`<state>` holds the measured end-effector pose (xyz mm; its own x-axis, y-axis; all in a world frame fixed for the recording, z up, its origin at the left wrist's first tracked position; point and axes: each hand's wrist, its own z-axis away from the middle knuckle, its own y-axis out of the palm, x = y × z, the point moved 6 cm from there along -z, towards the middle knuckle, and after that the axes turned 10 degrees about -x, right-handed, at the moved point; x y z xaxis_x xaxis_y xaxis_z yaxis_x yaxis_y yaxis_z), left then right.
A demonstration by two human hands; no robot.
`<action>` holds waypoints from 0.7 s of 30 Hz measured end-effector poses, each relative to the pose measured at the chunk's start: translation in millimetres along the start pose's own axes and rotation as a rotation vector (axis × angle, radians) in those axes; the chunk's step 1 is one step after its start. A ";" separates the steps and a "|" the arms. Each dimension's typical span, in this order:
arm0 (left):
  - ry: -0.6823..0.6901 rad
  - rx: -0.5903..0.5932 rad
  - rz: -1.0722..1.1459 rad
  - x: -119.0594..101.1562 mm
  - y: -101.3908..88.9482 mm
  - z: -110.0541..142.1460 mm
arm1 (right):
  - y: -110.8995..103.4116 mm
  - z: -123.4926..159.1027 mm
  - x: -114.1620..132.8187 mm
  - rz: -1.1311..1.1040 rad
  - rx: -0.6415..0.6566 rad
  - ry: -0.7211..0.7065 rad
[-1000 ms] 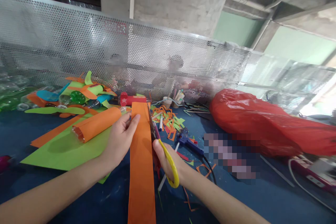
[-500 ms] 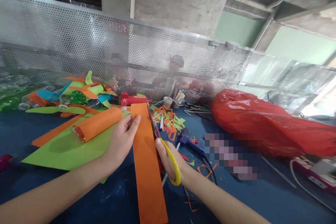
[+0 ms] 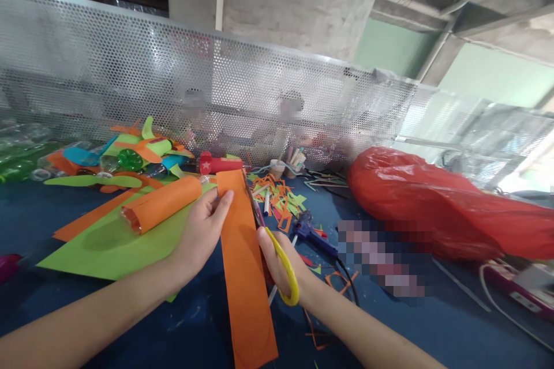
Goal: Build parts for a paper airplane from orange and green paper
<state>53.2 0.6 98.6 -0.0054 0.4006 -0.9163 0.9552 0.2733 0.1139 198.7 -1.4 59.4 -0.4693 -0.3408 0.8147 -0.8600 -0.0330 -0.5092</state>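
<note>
Between my hands is a long orange paper strip (image 3: 244, 282), its near end hanging toward me. My left hand (image 3: 206, 222) pinches its far left edge, thumb on top. In my right hand (image 3: 277, 262) is a pair of scissors with yellow handles (image 3: 286, 268); the blades lie along the strip's far right edge, partly hidden, so I cannot tell how far apart they are. Left of my left hand, a bottle wrapped in orange paper (image 3: 162, 206) rests on a green paper sheet (image 3: 95, 253). Beyond the strip's far end lies a red-wrapped bottle (image 3: 220, 164).
Paper scraps (image 3: 281, 199) and a blue glue gun (image 3: 314, 235) lie right of the strip. A red plastic bag (image 3: 415, 202) and a power strip (image 3: 519, 294) are farther right. Paper propellers and bottles (image 3: 130, 158) pile up at back left, before a perforated metal screen (image 3: 259, 86).
The near end of the orange strip has risen slightly and shifted a little right, showing more of its lower edge. Both hands keep nearly the same place and grip.
</note>
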 end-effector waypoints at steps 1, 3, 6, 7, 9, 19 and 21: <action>0.001 -0.002 0.002 0.1 -0.4 0.0 | -0.2 -0.1 -0.2 0.002 0.003 -0.003; 0.003 -0.006 0.006 0.6 -1.6 0.1 | -0.7 -0.2 -0.7 0.001 0.004 -0.007; -0.011 -0.009 0.012 1.3 -2.8 0.2 | -1.2 -0.5 -1.9 -0.011 -0.010 -0.008; -0.019 -0.006 0.018 1.3 -2.6 0.1 | -1.2 -0.6 -2.0 -0.017 -0.015 -0.008; -0.034 0.005 0.032 0.9 -1.6 -0.3 | -1.0 -0.8 -1.8 -0.021 -0.021 -0.007; -0.080 -0.017 0.071 4.9 -0.7 -0.7 | -0.5 -0.1 0.9 0.039 -0.013 -0.004; -0.081 -0.020 0.075 5.1 -0.9 -0.8 | -0.5 0.0 1.5 0.037 -0.013 -0.011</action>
<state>52.1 3.0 94.1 0.0904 0.3490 -0.9328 0.9459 0.2630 0.1901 198.4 -1.9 60.8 -0.4987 -0.3516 0.7923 -0.8448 -0.0076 -0.5351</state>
